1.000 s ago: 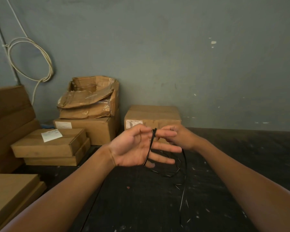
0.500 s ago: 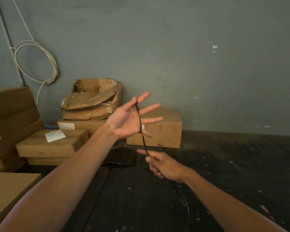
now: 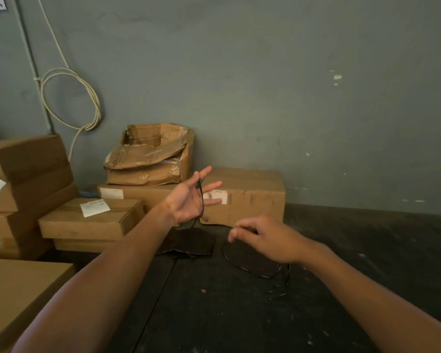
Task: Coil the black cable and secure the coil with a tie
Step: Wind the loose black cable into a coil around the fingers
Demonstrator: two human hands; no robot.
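My left hand [image 3: 189, 200] is raised, palm up and fingers spread, with the thin black cable [image 3: 201, 200] lying across the palm, its end held at the base of the fingers. The cable drops behind the hand and runs to my right hand [image 3: 262, 239], which is blurred and pinches the strand with thumb and forefinger. Below that hand the cable forms a loose loop [image 3: 250, 268] on the dark table [image 3: 239, 314]. No tie can be made out.
Cardboard boxes line the back: a sealed one [image 3: 250, 197] behind my left hand, a crushed open one [image 3: 150, 156], flat cartons [image 3: 87, 220] and stacks at the left. A dark flat piece [image 3: 189, 243] lies on the table. A white cable coil [image 3: 71, 98] hangs on the wall.
My right hand has swung down and out to the right, pulling the cable away from my left hand. My left hand stayed raised with the cable across its palm.
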